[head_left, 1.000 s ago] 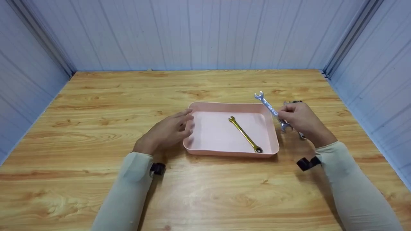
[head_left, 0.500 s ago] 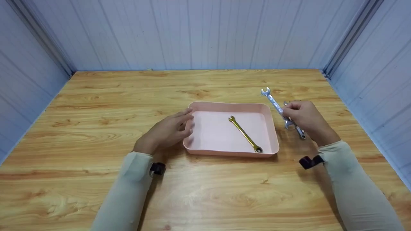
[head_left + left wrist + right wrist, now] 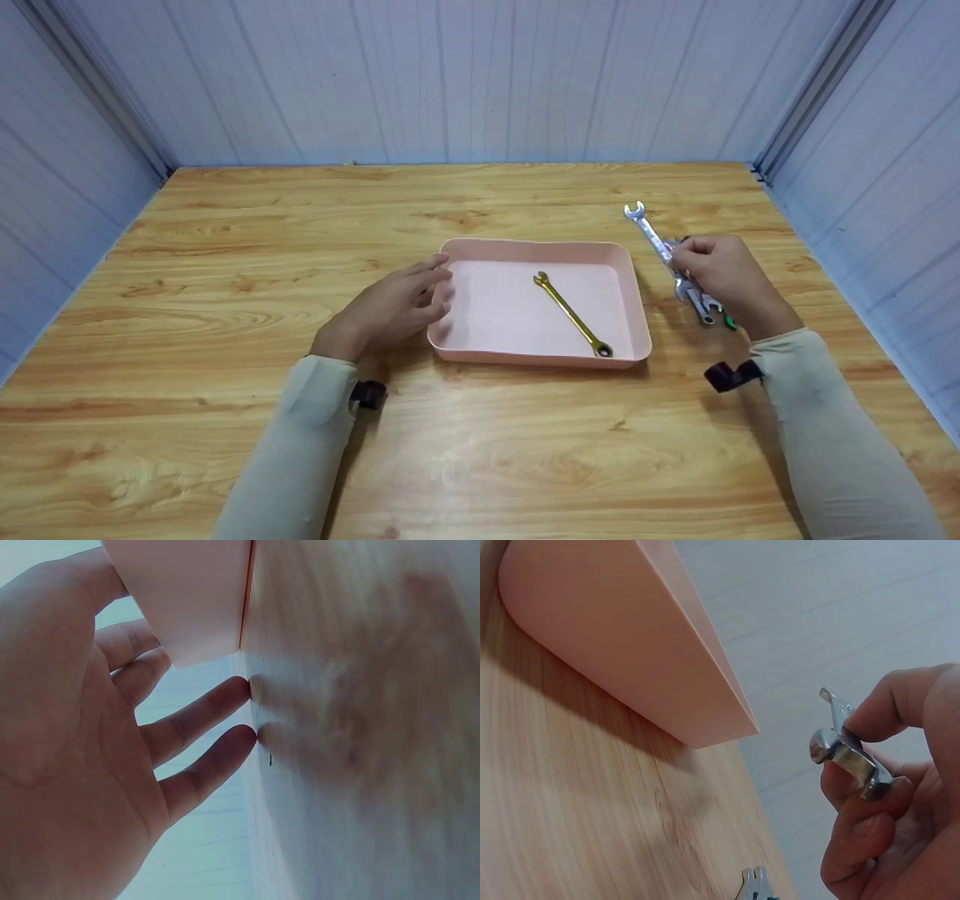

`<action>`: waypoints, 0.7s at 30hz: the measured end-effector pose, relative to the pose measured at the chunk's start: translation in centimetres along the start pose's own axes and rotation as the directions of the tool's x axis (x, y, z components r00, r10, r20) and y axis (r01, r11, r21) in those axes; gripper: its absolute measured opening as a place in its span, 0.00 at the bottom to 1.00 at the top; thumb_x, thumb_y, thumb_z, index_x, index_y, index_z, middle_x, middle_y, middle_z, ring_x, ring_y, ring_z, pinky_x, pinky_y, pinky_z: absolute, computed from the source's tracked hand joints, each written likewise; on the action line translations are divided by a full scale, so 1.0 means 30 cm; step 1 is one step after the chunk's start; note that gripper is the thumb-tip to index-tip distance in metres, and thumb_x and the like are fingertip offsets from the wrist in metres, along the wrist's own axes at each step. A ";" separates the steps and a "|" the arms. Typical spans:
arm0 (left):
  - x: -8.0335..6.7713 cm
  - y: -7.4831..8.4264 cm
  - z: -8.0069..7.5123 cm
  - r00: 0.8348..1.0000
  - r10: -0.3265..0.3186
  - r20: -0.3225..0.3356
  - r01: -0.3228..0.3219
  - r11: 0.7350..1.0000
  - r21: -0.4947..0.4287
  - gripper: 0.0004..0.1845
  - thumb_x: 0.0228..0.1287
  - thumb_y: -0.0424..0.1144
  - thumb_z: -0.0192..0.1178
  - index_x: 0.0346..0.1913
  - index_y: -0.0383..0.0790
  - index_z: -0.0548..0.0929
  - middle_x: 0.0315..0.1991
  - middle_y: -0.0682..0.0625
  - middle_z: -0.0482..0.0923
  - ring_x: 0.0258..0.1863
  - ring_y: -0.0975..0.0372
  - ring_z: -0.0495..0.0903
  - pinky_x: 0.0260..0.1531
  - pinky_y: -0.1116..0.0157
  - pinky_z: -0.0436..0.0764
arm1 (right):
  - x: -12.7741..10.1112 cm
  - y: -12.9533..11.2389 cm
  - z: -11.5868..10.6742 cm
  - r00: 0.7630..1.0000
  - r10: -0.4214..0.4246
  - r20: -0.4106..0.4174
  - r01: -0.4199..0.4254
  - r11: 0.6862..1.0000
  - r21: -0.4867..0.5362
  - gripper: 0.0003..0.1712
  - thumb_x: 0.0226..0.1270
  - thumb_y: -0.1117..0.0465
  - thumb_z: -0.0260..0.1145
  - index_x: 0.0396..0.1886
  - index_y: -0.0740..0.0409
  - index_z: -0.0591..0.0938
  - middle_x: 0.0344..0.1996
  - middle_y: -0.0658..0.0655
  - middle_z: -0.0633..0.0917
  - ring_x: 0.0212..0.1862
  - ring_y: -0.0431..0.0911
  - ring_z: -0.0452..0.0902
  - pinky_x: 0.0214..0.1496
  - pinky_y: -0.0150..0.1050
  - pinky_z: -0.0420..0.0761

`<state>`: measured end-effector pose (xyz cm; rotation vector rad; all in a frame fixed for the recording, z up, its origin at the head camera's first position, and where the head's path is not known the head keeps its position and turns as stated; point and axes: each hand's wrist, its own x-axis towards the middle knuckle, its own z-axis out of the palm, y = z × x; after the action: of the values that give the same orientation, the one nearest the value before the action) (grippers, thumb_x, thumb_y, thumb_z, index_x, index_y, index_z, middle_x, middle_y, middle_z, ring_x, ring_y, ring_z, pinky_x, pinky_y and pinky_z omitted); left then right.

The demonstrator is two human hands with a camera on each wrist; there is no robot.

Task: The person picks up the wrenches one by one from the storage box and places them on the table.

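My right hand (image 3: 727, 274) holds a silver double open-end wrench (image 3: 651, 234) pinched between thumb and fingers, above the table to the right of the pink tray (image 3: 540, 360). In the right wrist view, one open jaw of this wrench (image 3: 851, 761) points at the camera. Below the hand lie several other wrenches (image 3: 703, 311), partly hidden by it. A gold combination wrench (image 3: 571, 315) lies slantwise in the tray. At the tray's left rim rests my left hand (image 3: 390, 307), fingers spread. In the left wrist view, two of its fingertips (image 3: 238, 736) touch the table.
The wooden table (image 3: 480, 450) stretches in front of the tray and to its left. White panelled walls (image 3: 480, 82) close off the back and both sides. A bit of green (image 3: 730, 322) shows among the wrenches by the right hand.
My right hand has moved to the right with the silver wrench, away from the tray, uncovering more of the wrenches under it. The left hand and the tray stay put.
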<state>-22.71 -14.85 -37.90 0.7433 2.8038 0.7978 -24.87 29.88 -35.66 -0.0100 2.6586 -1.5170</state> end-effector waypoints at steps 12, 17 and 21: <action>-0.006 -0.003 -0.001 1.000 0.015 -0.005 -0.015 1.000 -0.007 0.28 0.74 0.46 0.57 0.73 0.40 0.70 0.79 0.54 0.53 0.76 0.58 0.56 0.69 0.54 0.64 | 0.007 0.024 -0.017 0.999 0.031 -0.014 -0.032 0.999 -0.021 0.14 0.72 0.58 0.59 0.41 0.66 0.81 0.28 0.52 0.77 0.27 0.44 0.69 0.27 0.39 0.72; -0.006 -0.001 -0.003 1.000 0.014 -0.008 -0.014 1.000 -0.006 0.28 0.74 0.46 0.56 0.73 0.41 0.71 0.79 0.53 0.54 0.76 0.59 0.56 0.69 0.55 0.64 | 0.003 0.034 -0.024 0.998 0.042 -0.037 -0.042 0.999 0.001 0.12 0.72 0.57 0.60 0.39 0.64 0.81 0.25 0.51 0.74 0.23 0.42 0.64 0.27 0.41 0.71; -0.007 -0.002 -0.004 1.000 0.013 -0.010 -0.013 1.000 -0.007 0.28 0.75 0.46 0.56 0.73 0.41 0.71 0.79 0.54 0.54 0.76 0.59 0.55 0.69 0.55 0.64 | 0.004 0.049 -0.032 0.998 0.027 -0.048 -0.028 0.999 -0.016 0.12 0.72 0.58 0.60 0.36 0.64 0.80 0.23 0.51 0.70 0.25 0.44 0.63 0.31 0.42 0.70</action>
<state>-22.58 -15.04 -37.84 0.7587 2.8064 0.8150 -25.01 31.46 -36.44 0.0627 2.6968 -1.5056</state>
